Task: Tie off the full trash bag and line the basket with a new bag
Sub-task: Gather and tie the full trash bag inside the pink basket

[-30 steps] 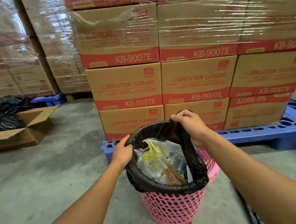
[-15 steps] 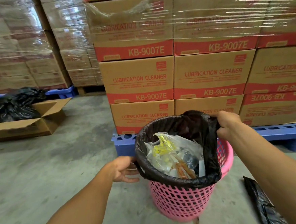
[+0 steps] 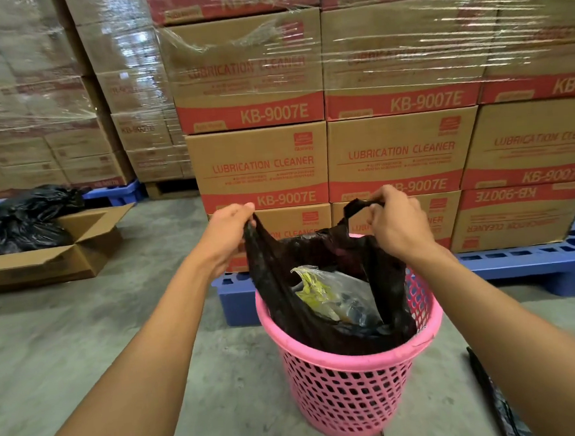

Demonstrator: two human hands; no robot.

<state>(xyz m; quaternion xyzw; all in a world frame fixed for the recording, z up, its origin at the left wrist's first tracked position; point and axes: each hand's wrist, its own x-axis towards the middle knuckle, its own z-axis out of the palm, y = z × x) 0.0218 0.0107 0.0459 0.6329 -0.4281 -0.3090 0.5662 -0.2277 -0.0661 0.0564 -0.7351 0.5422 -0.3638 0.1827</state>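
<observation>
Stacked cartons (image 3: 258, 165) read "LUBRICATION CLEANER" and "KB-9007E". The left hand (image 3: 224, 234) pinches one top edge of the black trash bag (image 3: 284, 286) closed-fingered; the right hand (image 3: 399, 223) grips the opposite edge. The bag sits inside the pink basket (image 3: 352, 390), mouth pulled upward

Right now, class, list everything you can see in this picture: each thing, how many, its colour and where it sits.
basket: one, pink, on the floor, centre
trash bag: one, black, in the basket, edges pulled up
rubbish: clear and yellow plastic, inside the trash bag
cartons: many, brown and red, stacked behind
pallets: blue, under the cartons
open box: one, brown, left floor
black bags: in the open box
spare bag: black, right floor
left hand: gripping the trash bag
right hand: gripping the trash bag
</observation>
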